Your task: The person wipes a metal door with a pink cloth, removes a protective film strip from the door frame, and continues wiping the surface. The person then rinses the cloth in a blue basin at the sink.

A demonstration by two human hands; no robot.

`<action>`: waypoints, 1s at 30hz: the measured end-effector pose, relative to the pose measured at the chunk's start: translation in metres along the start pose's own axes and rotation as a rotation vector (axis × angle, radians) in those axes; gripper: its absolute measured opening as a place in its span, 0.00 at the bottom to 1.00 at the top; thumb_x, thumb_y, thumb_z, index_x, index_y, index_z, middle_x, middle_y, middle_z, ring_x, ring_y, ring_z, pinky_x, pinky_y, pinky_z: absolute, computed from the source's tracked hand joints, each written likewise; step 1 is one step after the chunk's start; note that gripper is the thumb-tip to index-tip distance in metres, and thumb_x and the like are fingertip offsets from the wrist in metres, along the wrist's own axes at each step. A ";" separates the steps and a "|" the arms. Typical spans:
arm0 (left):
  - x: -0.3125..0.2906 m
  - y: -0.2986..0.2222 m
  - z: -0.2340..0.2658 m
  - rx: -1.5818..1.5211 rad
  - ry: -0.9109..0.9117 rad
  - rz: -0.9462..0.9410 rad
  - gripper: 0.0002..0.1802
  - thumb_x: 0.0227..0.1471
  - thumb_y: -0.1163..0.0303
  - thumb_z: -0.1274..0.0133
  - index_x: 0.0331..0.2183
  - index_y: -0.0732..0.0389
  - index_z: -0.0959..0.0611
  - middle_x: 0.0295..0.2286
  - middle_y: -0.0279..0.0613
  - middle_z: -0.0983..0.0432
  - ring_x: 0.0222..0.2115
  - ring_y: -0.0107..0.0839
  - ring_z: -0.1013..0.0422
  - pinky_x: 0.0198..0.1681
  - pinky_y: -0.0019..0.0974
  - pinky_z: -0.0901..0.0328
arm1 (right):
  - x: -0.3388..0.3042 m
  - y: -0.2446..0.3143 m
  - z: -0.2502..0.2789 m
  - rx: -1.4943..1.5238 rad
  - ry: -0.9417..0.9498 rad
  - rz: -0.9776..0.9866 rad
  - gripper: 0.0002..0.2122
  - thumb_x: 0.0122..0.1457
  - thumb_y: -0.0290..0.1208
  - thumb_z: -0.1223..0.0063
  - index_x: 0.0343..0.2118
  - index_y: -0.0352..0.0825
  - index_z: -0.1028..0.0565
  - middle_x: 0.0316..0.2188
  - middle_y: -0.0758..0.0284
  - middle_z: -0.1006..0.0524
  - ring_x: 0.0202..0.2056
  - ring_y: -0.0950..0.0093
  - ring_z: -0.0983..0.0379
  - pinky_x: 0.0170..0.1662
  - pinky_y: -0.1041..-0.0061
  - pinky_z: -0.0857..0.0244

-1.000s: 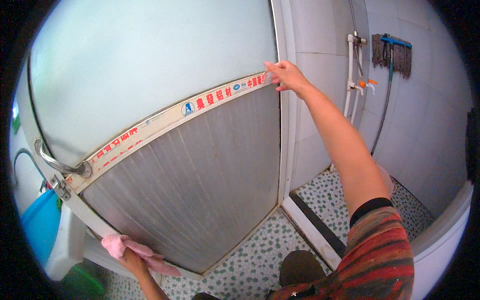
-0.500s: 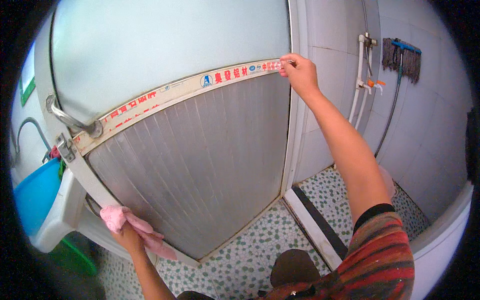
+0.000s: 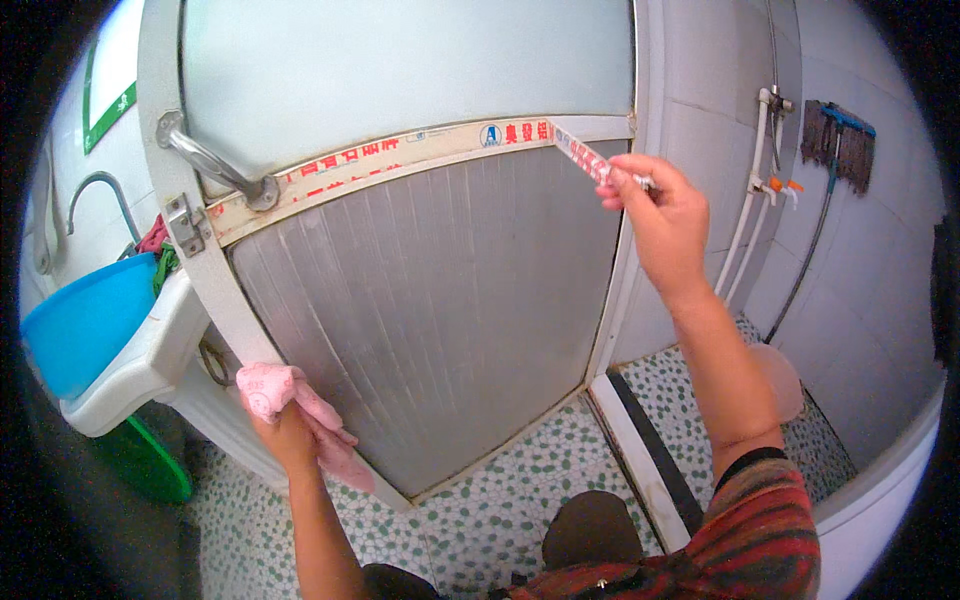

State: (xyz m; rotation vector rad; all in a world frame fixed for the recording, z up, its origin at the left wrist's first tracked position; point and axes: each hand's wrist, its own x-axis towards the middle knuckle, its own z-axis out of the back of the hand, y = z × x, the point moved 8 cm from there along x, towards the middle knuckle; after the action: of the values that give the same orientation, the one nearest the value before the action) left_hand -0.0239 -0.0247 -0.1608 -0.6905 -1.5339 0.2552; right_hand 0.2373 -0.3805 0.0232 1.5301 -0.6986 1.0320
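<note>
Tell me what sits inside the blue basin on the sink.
Only a bunched pink and green cloth shows at the rim of the blue basin; the basin's wall hides the rest of its inside.

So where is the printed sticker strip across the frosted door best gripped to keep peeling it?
Grip the printed sticker strip at its lifted right end, coming from the right side. That end already stands off the frosted door, pinched by the right hand; the rest lies flat. The left hand holds a pink cloth.

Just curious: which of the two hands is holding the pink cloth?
The left hand, low against the door frame, grips the pink cloth; the right hand pinches the sticker strip.
</note>
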 end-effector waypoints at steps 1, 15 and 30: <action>-0.001 0.001 0.000 -0.003 -0.022 0.022 0.06 0.46 0.79 0.53 0.30 0.61 0.25 0.31 0.36 0.29 0.33 0.28 0.33 0.39 0.30 0.38 | -0.008 0.009 -0.006 0.001 0.016 -0.001 0.06 0.55 0.21 0.53 0.34 0.29 0.26 0.30 0.63 0.24 0.29 0.78 0.26 0.32 0.82 0.31; 0.006 -0.023 -0.004 -0.075 -0.020 0.000 0.06 0.42 0.79 0.56 0.27 0.61 0.27 0.28 0.36 0.33 0.30 0.29 0.34 0.35 0.29 0.38 | -0.114 0.151 -0.068 -0.181 0.423 0.514 0.15 0.45 0.16 0.46 0.39 0.32 0.28 0.27 0.63 0.23 0.26 0.68 0.26 0.29 0.74 0.33; -0.001 0.019 0.006 -0.210 -0.032 0.197 0.16 0.44 0.81 0.54 0.39 0.65 0.29 0.35 0.38 0.31 0.37 0.28 0.33 0.43 0.30 0.40 | -0.101 0.089 -0.122 0.174 0.654 0.088 0.08 0.51 0.31 0.45 0.30 0.32 0.26 0.28 0.68 0.28 0.23 0.82 0.31 0.22 0.85 0.37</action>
State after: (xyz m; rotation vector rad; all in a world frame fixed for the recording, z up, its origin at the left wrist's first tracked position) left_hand -0.0249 -0.0086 -0.1729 -1.0103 -1.5377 0.2554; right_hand 0.0866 -0.2914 -0.0253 1.1975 -0.2189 1.5865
